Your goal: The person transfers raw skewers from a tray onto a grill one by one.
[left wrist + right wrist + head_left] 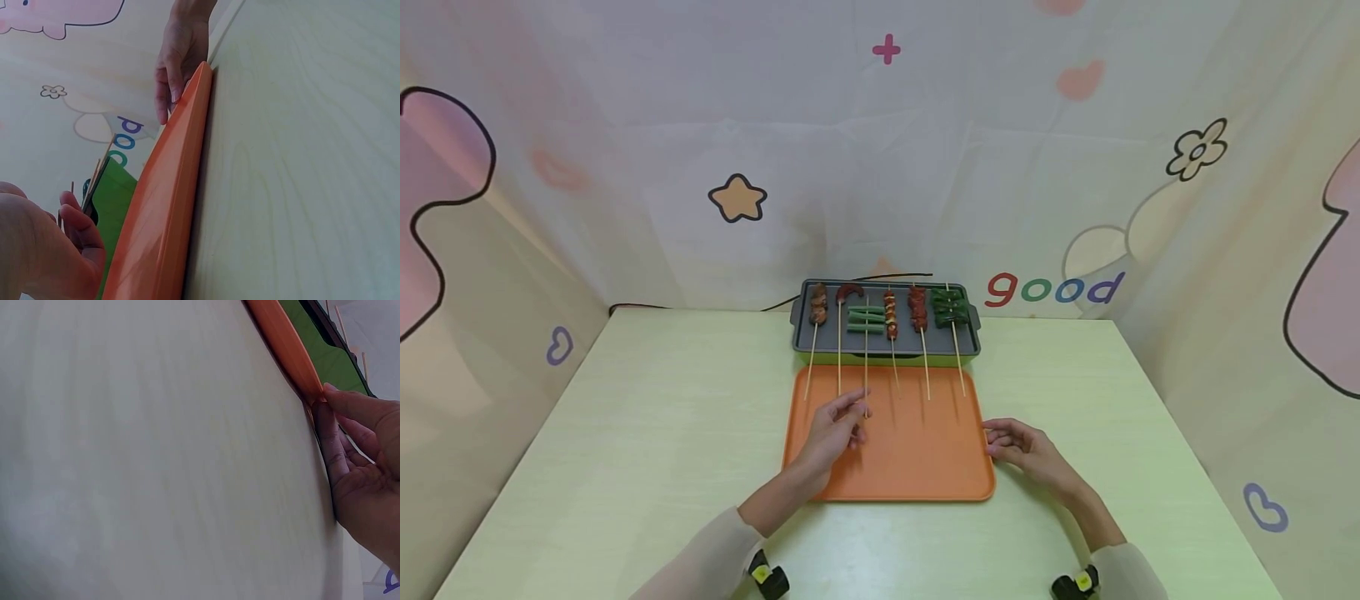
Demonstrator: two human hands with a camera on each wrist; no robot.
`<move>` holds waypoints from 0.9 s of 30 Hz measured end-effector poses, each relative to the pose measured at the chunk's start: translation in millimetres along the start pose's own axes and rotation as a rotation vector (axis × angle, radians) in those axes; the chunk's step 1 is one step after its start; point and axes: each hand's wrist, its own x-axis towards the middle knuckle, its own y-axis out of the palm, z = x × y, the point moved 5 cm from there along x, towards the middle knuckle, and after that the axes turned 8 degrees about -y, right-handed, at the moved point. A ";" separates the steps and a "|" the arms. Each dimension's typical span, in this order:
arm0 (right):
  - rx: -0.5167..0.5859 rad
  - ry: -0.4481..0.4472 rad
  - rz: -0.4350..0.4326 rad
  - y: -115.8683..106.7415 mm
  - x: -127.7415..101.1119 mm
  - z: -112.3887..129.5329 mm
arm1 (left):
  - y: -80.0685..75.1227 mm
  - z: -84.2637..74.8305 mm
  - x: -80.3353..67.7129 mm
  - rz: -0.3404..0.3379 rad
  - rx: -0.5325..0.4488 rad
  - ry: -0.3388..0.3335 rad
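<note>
Reaching over the orange tray (917,467), the left hand (835,429) pinches the tail of the green-bean skewer (866,350), or so it looks; contact is hard to confirm. Its food end lies on the grill pan (797,333). The right hand (1022,446), fingers relaxed, steadies the tray's edge. Next: lift the stick cleanly between its neighbours.

Flat orange plastic tray (925,475) sits on pale green wood-grain table (647,433), touching the dark grey rectangular grill pan (973,337) behind it. Six wooden skewers on the pan, sticks overhanging the tray. Left hand (835,429) over the tray, fingertips at the end of the green bean skewer (866,333). Right hand (1026,450) rests at the tray's right rim, fingers loosely bent.
</note>
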 end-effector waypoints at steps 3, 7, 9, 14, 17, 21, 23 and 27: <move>-0.006 -0.002 -0.004 -0.1 -0.5 0.5 | 0.4 0.2 -1.2 0.008 -0.007 -0.002; -0.013 -0.014 -0.005 -0.2 -1.2 1.8 | 1.9 0.1 -3.5 0.018 -0.011 -0.009; -0.014 -0.013 -0.007 -0.6 -1.5 1.8 | 2.7 0.0 -4.2 0.023 -0.012 -0.006; -0.015 -0.002 -0.014 -1.0 -1.6 1.5 | 3.7 -0.2 -4.0 0.025 -0.017 -0.002; -0.016 0.001 -0.012 -0.4 -1.3 0.8 | 3.4 0.3 -3.2 0.021 -0.020 -0.005; -0.015 0.007 -0.008 0.4 -0.7 -0.1 | 3.1 0.0 -2.8 0.016 -0.024 -0.006; -0.013 0.010 -0.008 0.3 -0.6 -0.2 | 3.1 -0.4 -2.9 0.018 -0.025 -0.006; -0.013 0.014 -0.011 -0.9 -0.3 0.0 | 2.4 -0.3 -2.4 0.017 -0.025 -0.009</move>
